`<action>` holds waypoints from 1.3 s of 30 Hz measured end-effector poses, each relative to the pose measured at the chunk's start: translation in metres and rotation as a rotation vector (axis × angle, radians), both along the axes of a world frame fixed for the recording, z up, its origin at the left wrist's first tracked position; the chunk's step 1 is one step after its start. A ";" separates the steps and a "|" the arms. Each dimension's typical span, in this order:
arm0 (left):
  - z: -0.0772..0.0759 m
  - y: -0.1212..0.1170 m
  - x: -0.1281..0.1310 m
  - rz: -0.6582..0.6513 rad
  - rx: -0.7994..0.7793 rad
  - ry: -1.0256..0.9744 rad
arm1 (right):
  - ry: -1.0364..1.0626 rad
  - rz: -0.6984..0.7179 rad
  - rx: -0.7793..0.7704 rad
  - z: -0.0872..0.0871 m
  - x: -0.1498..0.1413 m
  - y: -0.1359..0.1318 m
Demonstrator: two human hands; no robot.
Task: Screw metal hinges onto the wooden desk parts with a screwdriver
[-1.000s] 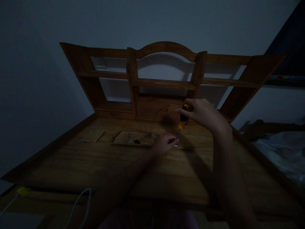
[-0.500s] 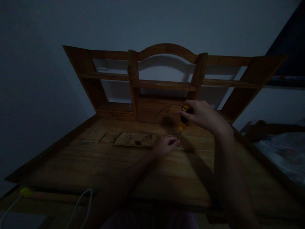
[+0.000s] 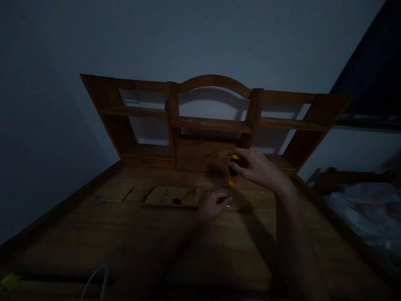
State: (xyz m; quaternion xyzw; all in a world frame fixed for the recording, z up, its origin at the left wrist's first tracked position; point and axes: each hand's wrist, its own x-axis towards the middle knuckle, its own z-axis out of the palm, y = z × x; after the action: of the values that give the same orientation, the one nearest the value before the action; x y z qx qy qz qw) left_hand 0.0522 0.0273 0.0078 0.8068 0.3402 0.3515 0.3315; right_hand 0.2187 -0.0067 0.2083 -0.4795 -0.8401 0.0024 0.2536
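My right hand grips the yellow and black handle of a screwdriver, which points down with a slight tilt. Its thin shaft ends beside the fingertips of my left hand. Those left fingers are pinched together low over the wood, close to the screwdriver's tip; what they hold, if anything, is too small and dark to make out. Just below them a small shiny metal piece shows on a wooden strip. Left of my left hand lies a rough, damaged wooden board with a dark hole.
A wooden desk hutch with open shelves rises at the back of the desktop. A flat wood piece lies at the left. A white cable loops at the front left edge. Pale plastic bags are at the right.
The view has shifted, so the desk and hutch appear lower. The screwdriver now stands more upright, its tip still by my left fingertips. Both hands keep nearly the same place on the desk.
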 end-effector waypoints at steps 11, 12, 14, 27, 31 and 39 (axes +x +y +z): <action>0.002 -0.004 0.003 0.026 0.041 0.018 | 0.024 -0.093 -0.086 -0.012 0.010 0.006; 0.003 -0.005 0.003 0.023 0.042 0.016 | 0.045 -0.078 -0.109 -0.012 0.012 0.006; 0.003 -0.005 0.004 0.017 0.040 0.016 | 0.071 -0.057 -0.154 -0.012 0.014 0.005; 0.006 -0.009 0.003 0.015 0.041 -0.013 | 0.027 -0.145 -0.122 -0.013 0.011 0.008; 0.003 -0.007 0.004 0.026 0.050 -0.006 | 0.072 -0.035 -0.212 -0.010 0.013 0.004; 0.000 -0.005 0.004 0.023 0.049 -0.020 | -0.149 -0.321 -0.010 -0.015 -0.006 0.007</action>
State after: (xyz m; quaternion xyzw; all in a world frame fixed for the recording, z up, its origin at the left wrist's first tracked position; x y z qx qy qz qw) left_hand 0.0557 0.0221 0.0074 0.8071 0.3374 0.3716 0.3109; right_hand 0.2122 0.0002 0.1936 -0.6075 -0.7692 -0.0697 0.1854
